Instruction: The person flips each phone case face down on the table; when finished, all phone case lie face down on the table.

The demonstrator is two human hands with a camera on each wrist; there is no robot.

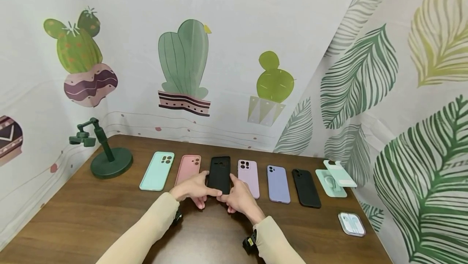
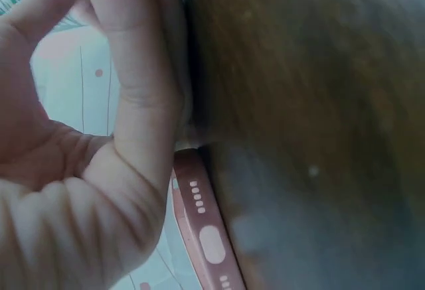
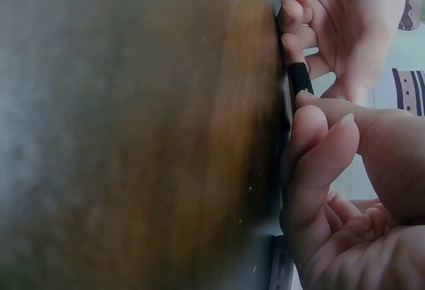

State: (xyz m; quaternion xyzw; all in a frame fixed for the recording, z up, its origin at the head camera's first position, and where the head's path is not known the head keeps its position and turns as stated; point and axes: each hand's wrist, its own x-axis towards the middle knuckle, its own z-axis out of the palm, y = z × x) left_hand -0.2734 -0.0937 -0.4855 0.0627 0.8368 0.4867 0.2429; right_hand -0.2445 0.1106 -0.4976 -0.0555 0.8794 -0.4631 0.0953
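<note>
Both hands are at a black phone case [image 1: 219,174] lying in the middle of the row, its camera cutout toward the wall. The left hand [image 1: 193,187] holds its left side and near edge; the right hand [image 1: 242,197] holds the right side and near corner. Thumbs and fingertips almost meet at the near edge. In the right wrist view the black case's short end [image 3: 301,81] shows between the two hands. A pink phone case [image 1: 190,164] lies just left, partly behind the left hand, its bottom edge [image 2: 209,237] showing slots. Close on the right is a lilac phone case [image 1: 249,178].
A mint phone case [image 1: 157,171] and a green stand [image 1: 111,162] are at the left. Rightward lie a lavender phone case [image 1: 278,184], another black phone case [image 1: 306,189], a mint folding stand [image 1: 332,180] and boxed earphones [image 1: 352,223]. A printed cloth backs the table [image 1: 84,211].
</note>
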